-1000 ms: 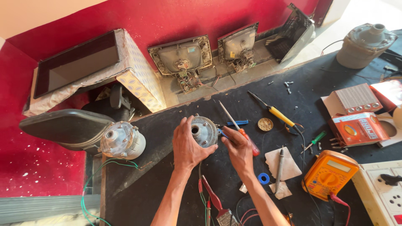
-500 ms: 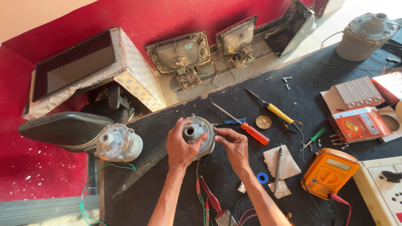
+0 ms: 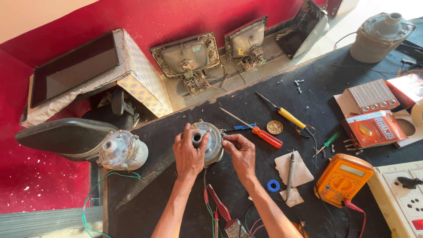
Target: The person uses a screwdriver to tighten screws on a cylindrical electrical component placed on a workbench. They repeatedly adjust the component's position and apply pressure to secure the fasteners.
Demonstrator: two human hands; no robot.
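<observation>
Both hands, left hand (image 3: pixel 190 152) and right hand (image 3: pixel 240 152), clasp one grey motor (image 3: pixel 210 140). Right of the motor lie three screwdrivers: red (image 3: pixel 264 136), yellow (image 3: pixel 288 117), green (image 3: pixel 328 141).

Bare black bench (image 3: pixel 176 207) left of motor (image 3: pixel 207 142); red screwdriver (image 3: pixel 257 132) close right.

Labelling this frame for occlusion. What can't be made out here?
Head view only:
- Front and underside of the round metal motor housing: covered by the left hand and right hand.
- Right hand's fingers: tips hidden against the housing.
- Red-handled pliers: jaws cut off by the bottom edge.
- Small screws on the black bench: too small to tell type.
</observation>
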